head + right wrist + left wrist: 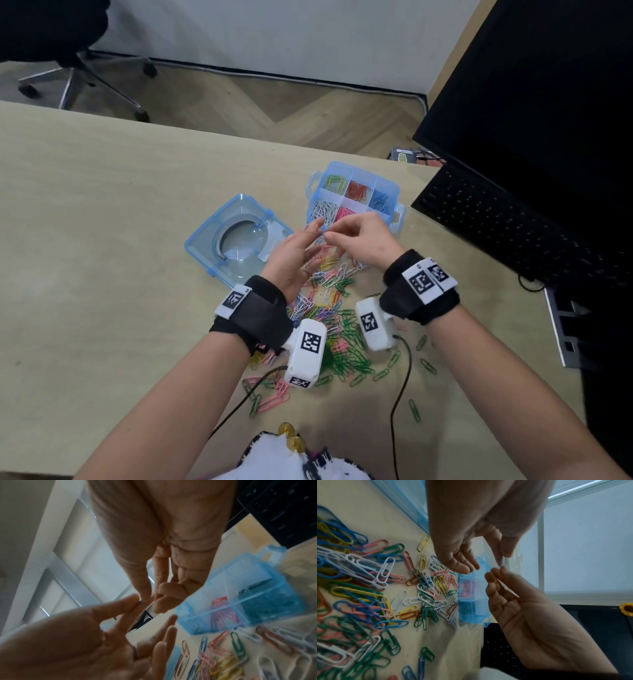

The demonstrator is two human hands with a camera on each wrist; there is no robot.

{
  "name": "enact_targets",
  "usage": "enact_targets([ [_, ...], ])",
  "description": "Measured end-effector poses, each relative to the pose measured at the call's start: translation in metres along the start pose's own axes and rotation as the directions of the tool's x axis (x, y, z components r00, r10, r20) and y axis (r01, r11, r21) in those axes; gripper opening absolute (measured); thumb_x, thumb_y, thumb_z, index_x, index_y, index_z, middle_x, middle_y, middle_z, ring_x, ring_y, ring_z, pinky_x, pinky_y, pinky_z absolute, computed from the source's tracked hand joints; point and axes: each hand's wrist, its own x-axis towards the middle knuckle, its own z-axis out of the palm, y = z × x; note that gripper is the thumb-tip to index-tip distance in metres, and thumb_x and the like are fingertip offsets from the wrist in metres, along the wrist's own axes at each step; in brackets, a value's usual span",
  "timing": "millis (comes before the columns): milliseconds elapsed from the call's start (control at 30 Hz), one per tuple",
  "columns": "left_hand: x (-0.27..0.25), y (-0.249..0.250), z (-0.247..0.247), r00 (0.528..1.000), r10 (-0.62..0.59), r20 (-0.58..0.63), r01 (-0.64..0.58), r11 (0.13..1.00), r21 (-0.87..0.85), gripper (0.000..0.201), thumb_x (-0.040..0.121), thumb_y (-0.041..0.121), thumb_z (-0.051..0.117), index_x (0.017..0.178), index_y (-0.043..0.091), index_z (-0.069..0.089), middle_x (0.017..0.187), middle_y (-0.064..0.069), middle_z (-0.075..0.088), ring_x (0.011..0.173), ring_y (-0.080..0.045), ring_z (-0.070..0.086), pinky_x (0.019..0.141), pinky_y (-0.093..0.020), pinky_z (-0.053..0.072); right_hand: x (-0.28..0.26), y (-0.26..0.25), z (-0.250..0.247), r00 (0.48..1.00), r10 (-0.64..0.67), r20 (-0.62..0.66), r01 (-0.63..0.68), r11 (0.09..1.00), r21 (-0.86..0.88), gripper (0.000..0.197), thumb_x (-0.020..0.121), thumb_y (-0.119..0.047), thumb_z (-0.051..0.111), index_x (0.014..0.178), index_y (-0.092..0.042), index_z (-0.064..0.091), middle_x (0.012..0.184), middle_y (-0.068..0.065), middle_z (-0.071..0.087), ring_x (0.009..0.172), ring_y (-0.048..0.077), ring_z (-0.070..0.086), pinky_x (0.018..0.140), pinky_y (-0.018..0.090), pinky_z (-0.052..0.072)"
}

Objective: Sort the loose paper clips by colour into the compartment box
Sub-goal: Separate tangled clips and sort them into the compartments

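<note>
Loose paper clips [334, 308] of several colours lie heaped on the table in front of me, and green ones spread toward the right. The blue compartment box [342, 167] stands open behind the heap, with yellow-green, red, blue, white and pink clips in separate cells. My left hand [314, 234] and right hand [328, 236] meet in the air just in front of the box. A thin blue-purple clip [501, 561] sits between my left thumb and forefinger. My right thumb and forefinger [145, 588] pinch its other end. My other left fingers are spread.
The box's clear blue lid [236, 240] lies to the left of my hands. A black keyboard [496, 219] and a monitor [548, 85] fill the right side. Two wrist-camera cables [400, 394] trail toward me across the table. An office chair [68, 51] stands beyond the far edge.
</note>
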Motion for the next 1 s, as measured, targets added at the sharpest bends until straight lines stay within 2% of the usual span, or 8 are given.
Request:
enact_targets([
  [100,-0.001,0.000,0.003,1.000,0.017,-0.006,-0.017,1.000,0.006,0.024,0.096,0.034,0.052,0.114,0.031,0.067,0.125,0.010,0.060,0.109,-0.010,0.055,0.085,-0.024,0.043,0.004,0.005,0.014,0.995,0.008,-0.097,0.000,0.997,0.079,0.010,0.087,-0.018,0.068,0.077,-0.017,0.070,0.069,0.010,0.071,0.059,0.014,0.065,0.063,0.028,0.051],
  [267,-0.003,0.001,0.004,0.997,0.013,-0.074,-0.008,0.997,0.075,0.029,0.095,0.032,0.051,0.120,0.026,0.064,0.118,0.011,0.058,0.102,-0.010,0.054,0.079,-0.024,0.044,0.006,0.001,0.004,0.988,0.029,-0.148,-0.020,0.998,0.064,0.007,0.083,-0.013,0.068,0.077,-0.013,0.072,0.066,-0.003,0.067,0.051,0.001,0.057,0.060,0.022,0.049],
  [433,-0.006,-0.001,-0.011,0.993,-0.096,-0.061,0.105,0.982,0.159,0.025,0.098,0.024,0.043,0.108,0.014,0.063,0.112,-0.001,0.065,0.083,-0.011,0.059,0.071,-0.024,0.045,0.032,0.016,-0.046,0.859,0.144,-0.491,-0.180,0.983,-0.027,0.012,0.082,-0.018,0.063,0.082,-0.013,0.075,0.086,0.004,0.073,0.077,0.011,0.062,0.077,0.017,0.045],
  [533,-0.012,-0.004,-0.022,0.993,-0.090,-0.080,0.109,0.957,0.267,0.022,0.097,0.020,0.045,0.097,0.015,0.066,0.107,-0.002,0.067,0.079,-0.011,0.060,0.070,-0.022,0.047,0.034,0.037,-0.057,0.874,0.231,-0.427,-0.306,0.945,-0.117,0.017,0.083,-0.022,0.067,0.091,-0.009,0.074,0.098,0.008,0.072,0.095,0.019,0.064,0.086,0.021,0.044],
  [600,-0.016,-0.006,-0.030,0.995,-0.038,-0.092,0.072,0.912,0.403,0.020,0.097,0.019,0.047,0.101,0.014,0.066,0.107,-0.004,0.067,0.078,-0.010,0.062,0.067,-0.020,0.045,0.023,0.044,-0.052,0.895,0.209,-0.395,-0.290,0.944,-0.158,0.016,0.083,-0.020,0.068,0.093,-0.008,0.073,0.096,0.008,0.072,0.091,0.018,0.064,0.082,0.019,0.043],
  [700,-0.022,-0.011,-0.048,0.995,0.098,-0.035,-0.048,0.728,0.684,0.022,0.098,0.019,0.047,0.110,0.011,0.064,0.106,-0.004,0.066,0.079,-0.012,0.061,0.067,-0.021,0.044,-0.010,0.050,-0.041,0.915,0.169,-0.365,-0.239,0.958,-0.157,0.012,0.083,-0.020,0.069,0.091,-0.011,0.073,0.089,0.004,0.070,0.080,0.011,0.060,0.078,0.016,0.040],
  [867,-0.034,-0.028,-0.079,0.985,0.149,0.089,-0.120,0.211,0.970,0.027,0.092,0.031,0.060,0.115,0.017,0.064,0.114,-0.002,0.062,0.101,-0.016,0.060,0.087,-0.029,0.048,-0.085,0.088,-0.019,0.920,0.279,-0.276,-0.337,0.921,-0.193,0.017,0.086,-0.019,0.066,0.102,-0.013,0.069,0.092,0.002,0.067,0.084,0.014,0.061,0.073,0.013,0.047],
  [1000,-0.049,-0.051,-0.082,0.975,0.109,0.193,-0.185,-0.084,0.979,0.089,0.067,0.064,0.073,0.139,0.022,0.042,0.134,-0.008,0.038,0.122,-0.024,0.042,0.103,-0.034,0.039,-0.122,0.125,0.007,0.903,0.310,-0.298,-0.395,0.873,-0.287,0.035,0.081,-0.023,0.067,0.114,-0.013,0.065,0.105,0.007,0.067,0.099,0.023,0.062,0.098,0.039,0.047],
])
